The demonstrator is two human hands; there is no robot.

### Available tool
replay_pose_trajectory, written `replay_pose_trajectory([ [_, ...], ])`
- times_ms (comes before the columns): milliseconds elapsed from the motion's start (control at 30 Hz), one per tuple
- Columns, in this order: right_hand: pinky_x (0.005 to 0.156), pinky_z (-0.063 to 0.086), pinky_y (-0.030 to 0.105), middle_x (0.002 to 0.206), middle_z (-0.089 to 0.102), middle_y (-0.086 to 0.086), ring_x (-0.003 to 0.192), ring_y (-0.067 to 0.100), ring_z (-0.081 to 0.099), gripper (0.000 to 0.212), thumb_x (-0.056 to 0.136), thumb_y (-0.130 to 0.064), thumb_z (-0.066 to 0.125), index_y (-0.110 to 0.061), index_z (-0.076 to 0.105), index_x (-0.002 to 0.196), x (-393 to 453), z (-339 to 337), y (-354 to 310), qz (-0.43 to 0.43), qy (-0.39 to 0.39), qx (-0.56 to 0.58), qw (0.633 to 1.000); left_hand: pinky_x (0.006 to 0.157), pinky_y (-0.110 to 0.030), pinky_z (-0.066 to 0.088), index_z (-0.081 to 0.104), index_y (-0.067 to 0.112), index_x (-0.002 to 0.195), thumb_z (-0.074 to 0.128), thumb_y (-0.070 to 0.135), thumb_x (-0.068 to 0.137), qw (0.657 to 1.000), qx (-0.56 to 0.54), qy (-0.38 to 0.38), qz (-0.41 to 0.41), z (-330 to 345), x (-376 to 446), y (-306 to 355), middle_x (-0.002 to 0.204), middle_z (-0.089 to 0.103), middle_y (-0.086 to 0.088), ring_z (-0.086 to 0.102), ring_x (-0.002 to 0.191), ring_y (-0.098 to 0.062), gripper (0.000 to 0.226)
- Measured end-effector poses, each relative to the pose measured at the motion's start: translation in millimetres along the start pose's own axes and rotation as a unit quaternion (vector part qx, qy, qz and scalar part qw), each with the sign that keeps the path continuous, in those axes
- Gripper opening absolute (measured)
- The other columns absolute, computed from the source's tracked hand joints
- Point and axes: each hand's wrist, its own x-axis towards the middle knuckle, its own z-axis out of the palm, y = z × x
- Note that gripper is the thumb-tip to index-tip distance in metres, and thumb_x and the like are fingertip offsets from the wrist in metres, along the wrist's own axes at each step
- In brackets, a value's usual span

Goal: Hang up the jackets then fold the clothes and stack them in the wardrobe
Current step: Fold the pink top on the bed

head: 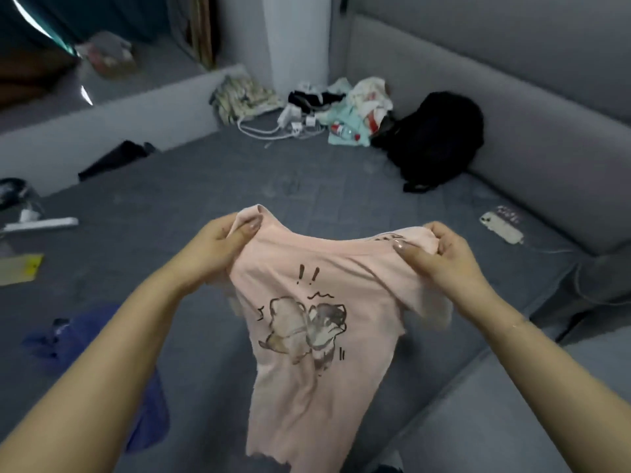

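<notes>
Both of your hands pinch the pink T-shirt [317, 322] at its shoulders: the left hand [208, 247] has its grip closed on the left shoulder seam, the right hand [440, 254] has its grip closed on the right one, thumbs on the front side. You hold the shirt in the air above the grey bed [211, 186], print toward you, hem hanging free near your body. I judge you are in the folding step, with the shirt spread for it. The next move calls for laying it flat on the free mattress in front of you, without creases. A blue garment [102, 353] lies at your left. Farther, a phone [502, 225] lies at the right, and a black backpack [437, 138] and a small pile of clothes [355, 110] wait in the corner
</notes>
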Motion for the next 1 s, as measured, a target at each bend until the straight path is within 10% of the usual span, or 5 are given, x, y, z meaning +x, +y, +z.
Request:
replay_pose_trajectory([
  [300, 0.059, 0.037, 0.018, 0.072, 0.059, -0.012, 0.067, 0.001, 0.050, 0.028, 0.076, -0.035, 0.081, -0.021, 0.058, 0.078, -19, -66, -217, -0.195, -0.047, -0.275, 0.940, 0.090, -0.017, 0.039, 0.063, 0.040, 0.117, 0.047, 0.050, 0.093, 0.978, 0.160, -0.005, 0.133, -83, -32, 127, 0.125, 0.058, 0.027, 0.052, 0.114, 0.003, 0.031],
  [467, 0.060, 0.046, 0.009, 0.078, 0.073, -0.012, 0.072, 0.000, 0.065, 0.025, 0.069, -0.044, 0.086, -0.028, 0.075, 0.084, -37, -106, -290, -0.183, -0.106, -0.239, 0.948, 0.076, -0.014, 0.050, 0.073, 0.040, 0.099, 0.063, 0.073, 0.070, 0.980, 0.071, -0.104, 0.156, -110, -49, 179, 0.103, 0.074, 0.014, 0.067, 0.096, -0.002, 0.045],
  [633, 0.076, 0.055, 0.024, 0.111, 0.073, 0.007, 0.101, 0.019, 0.070, 0.058, 0.069, -0.044, 0.086, -0.018, 0.069, 0.117, -46, -147, -315, -0.104, -0.209, -0.192, 0.953, 0.083, -0.032, 0.057, 0.068, 0.024, 0.122, 0.064, 0.080, 0.065, 0.949, -0.178, -0.244, 0.090, -118, -49, 207, 0.128, 0.065, -0.006, 0.063, 0.117, -0.023, 0.080],
  [833, 0.067, 0.051, 0.015, 0.090, 0.076, 0.001, 0.080, 0.007, 0.067, 0.042, 0.072, -0.052, 0.077, -0.016, 0.077, 0.094, -68, -173, -299, -0.186, -0.012, -0.148, 0.971, 0.063, -0.033, 0.032, 0.057, -0.007, 0.085, 0.052, 0.054, 0.092, 0.972, -0.084, 0.035, 0.215, -99, -34, 248, 0.076, 0.054, -0.013, 0.047, 0.073, -0.020, 0.062],
  [1000, 0.067, 0.046, 0.012, 0.085, 0.068, -0.006, 0.077, 0.002, 0.059, 0.042, 0.088, -0.051, 0.056, -0.013, 0.072, 0.096, -90, -174, -302, -0.251, 0.074, -0.148, 0.954, 0.058, -0.032, 0.020, 0.040, 0.012, 0.067, 0.043, 0.046, 0.101, 0.933, -0.013, 0.163, 0.320, -90, -34, 280, 0.066, 0.030, -0.006, 0.029, 0.061, -0.016, 0.048],
])
